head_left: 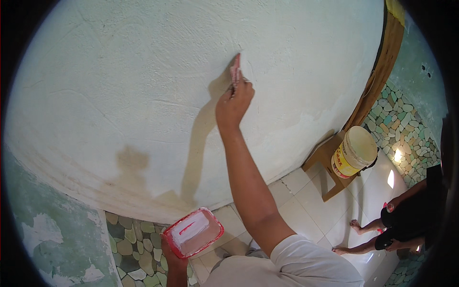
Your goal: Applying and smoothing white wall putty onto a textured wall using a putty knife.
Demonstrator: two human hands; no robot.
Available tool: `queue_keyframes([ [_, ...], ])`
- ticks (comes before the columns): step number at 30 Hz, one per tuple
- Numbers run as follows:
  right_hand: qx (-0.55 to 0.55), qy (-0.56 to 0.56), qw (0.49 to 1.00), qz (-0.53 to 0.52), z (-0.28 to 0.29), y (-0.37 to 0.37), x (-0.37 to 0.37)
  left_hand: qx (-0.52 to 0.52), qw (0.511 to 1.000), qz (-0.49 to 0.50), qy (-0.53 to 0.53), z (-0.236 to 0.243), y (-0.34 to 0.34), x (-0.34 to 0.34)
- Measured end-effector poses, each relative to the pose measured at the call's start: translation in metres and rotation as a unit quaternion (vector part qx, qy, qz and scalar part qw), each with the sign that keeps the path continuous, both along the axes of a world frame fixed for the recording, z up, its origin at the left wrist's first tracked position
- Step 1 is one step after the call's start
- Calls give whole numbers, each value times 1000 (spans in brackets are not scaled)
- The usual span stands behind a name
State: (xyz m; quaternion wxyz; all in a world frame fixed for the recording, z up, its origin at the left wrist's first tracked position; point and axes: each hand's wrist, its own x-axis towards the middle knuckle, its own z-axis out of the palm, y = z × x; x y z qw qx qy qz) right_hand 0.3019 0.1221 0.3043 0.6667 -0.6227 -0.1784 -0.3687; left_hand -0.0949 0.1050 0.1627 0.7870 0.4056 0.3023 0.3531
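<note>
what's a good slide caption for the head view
Right hand holds a red spreader at a pale wall; left hand holds a red tray of white paste.

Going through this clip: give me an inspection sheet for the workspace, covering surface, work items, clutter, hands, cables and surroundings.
Surface: pale, curved wall with uneven, ridged texture.
Work items: reddish flat hand tool at the wall; red tray with white paste in it.
Clutter: tub on a brown stool, off to the right.
Hands: right hand grips the tool, arm extended; left hand holds the tray at its left side.
Cables: nothing seen that is certainly a cable.
Surroundings: light floor tiles, pebble-pattern surface, wooden frame; another person in dark clothing at the right edge.
</note>
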Motion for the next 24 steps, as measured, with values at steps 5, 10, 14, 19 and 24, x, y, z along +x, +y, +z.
queue_keyframes([
  [5, -51, -104, 990, 80, 3, 24, -48, -16, 1000, 12, -8, -2, 3, 0],
  [10, -120, -225, 955, 151, -11, 20, -65, -16, 1000, -2, -12, -3, 5, 3],
  [14, -45, -163, 983, 75, -16, -8, -28, -18, 1000, -1, -6, -5, 6, -2],
  [19, 30, -37, 997, -66, -23, -15, 17, -29, 1000, 9, -1, 11, -3, -3],
  [24, 21, 24, 999, -13, -14, 24, -20, 8, 999, 42, 12, 11, 3, -18],
])
